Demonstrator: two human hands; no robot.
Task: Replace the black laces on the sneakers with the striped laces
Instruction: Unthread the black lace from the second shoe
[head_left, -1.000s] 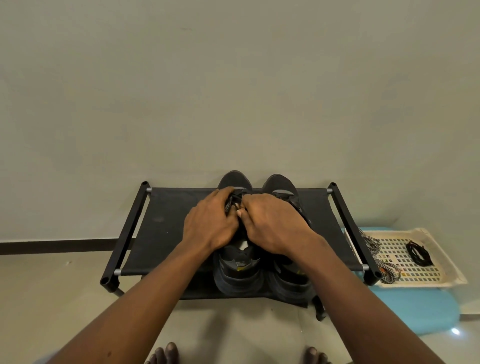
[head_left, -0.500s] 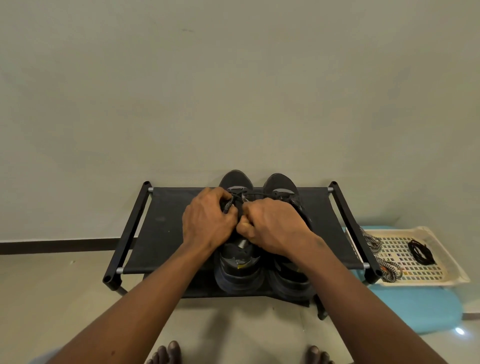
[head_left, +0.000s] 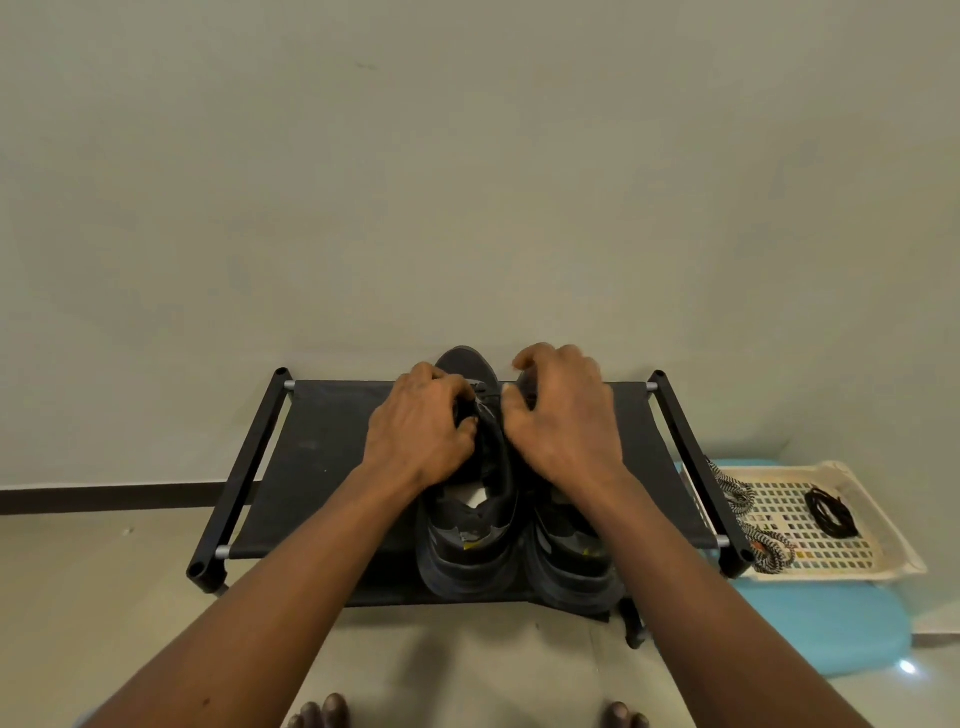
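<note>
Both hands on the left sneaker, apparently at its black lace

A black fabric shoe rack stands against a pale wall, beside a blue stool bearing a cream tray.

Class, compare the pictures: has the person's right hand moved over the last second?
Yes. The right hand has shifted away from the left hand, toward the wall and the toe of the right sneaker, judged against the rack.
</note>
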